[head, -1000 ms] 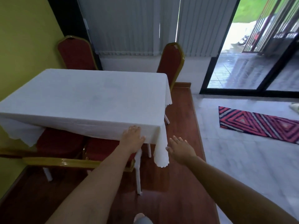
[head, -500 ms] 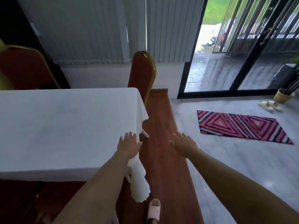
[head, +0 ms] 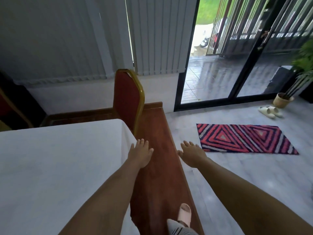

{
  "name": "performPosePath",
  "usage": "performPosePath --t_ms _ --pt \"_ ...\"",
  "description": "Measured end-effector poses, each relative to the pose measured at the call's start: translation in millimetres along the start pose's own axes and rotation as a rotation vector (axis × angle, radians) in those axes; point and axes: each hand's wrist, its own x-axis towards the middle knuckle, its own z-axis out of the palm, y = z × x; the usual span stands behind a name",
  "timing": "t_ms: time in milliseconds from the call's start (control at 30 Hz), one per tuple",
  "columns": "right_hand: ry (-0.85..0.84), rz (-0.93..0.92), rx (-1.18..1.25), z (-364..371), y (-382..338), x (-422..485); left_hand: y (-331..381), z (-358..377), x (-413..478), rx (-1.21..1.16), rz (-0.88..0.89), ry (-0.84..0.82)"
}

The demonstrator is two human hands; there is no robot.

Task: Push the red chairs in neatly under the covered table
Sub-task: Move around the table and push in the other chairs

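The covered desk (head: 55, 167) fills the frame from 7 to 9 o'clock, draped in a white cloth. One red chair (head: 126, 100) with a gold frame stands at the desk's far right corner, at about 11 o'clock from centre; its backrest is turned edge-on to the camera and rises above the cloth. Its seat and legs are hidden, so how far it is pushed in cannot be told. A second red chair (head: 6, 107) shows only as a sliver at the 9 o'clock edge.

Risks from this position, as judged:
- The cloth overhangs the desk edge. A chair back or a hand catching it would drag the cloth askew.
- The chair stands on a raised wooden strip (head: 157, 167) bordering the tiled floor. A leg pushed sideways off its edge could tip the chair.
- A push on one side of the backrest would twist the chair.

Left hand (head: 140, 154): open, fingers spread, palm down, at the desk's right edge; contact with the cloth cannot be confirmed. It holds nothing.

Right hand (head: 192, 154): open, fingers spread, held above the floor, empty, apart from the chair.
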Motion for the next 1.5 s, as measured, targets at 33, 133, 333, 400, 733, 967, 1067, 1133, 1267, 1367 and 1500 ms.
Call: performPosePath --t_ms 33,133,333,400,733,967,1067,1133,1267,1367,1500 --pt "-0.002 -0.002 -0.011 -5.1 7.0 17.0 2.2 -5.0 16.6 -0.003 -0.002 -0.005" --pt "-0.006 -0.016 -0.040 -28.4 29.0 70.8 9.6 -24.7 72.7 -0.118 -0.084 0.032" --pt "-0.048 -0.065 -0.108 -82.3 82.6 180.2 27.2 -73.0 189.3 -0.201 -0.143 0.026" --pt "-0.043 -0.078 -0.137 -100.8 99.1 219.4 32.8 -89.3 225.6 -0.201 -0.144 0.038" --pt "-0.020 -0.210 -0.156 -180.7 110.3 410.8 -18.9 -162.7 385.2 -0.135 -0.240 0.107" --pt "0.000 -0.308 -0.220 -238.2 75.8 569.8 -94.4 -221.1 518.4 -0.073 -0.291 0.224" --pt "0.013 -0.369 -0.252 -265.6 54.1 625.3 -131.3 -240.0 558.2 -0.070 -0.342 0.212" --pt "0.002 -0.395 -0.263 -277.4 37.1 659.0 -153.7 -245.2 576.1 -0.082 -0.373 0.198" --pt "-0.013 -0.464 -0.274 -294.6 -5.5 722.5 -202.6 -246.9 601.2 -0.102 -0.468 0.180" --pt "-0.035 -0.566 -0.307 -305.1 -46.3 768.1 -243.6 -245.3 616.0 -0.146 -0.567 0.174" --pt "-0.025 -0.722 -0.364 -319.8 -105.6 834.8 -302.6 -245.7 642.5 -0.222 -0.737 0.157"
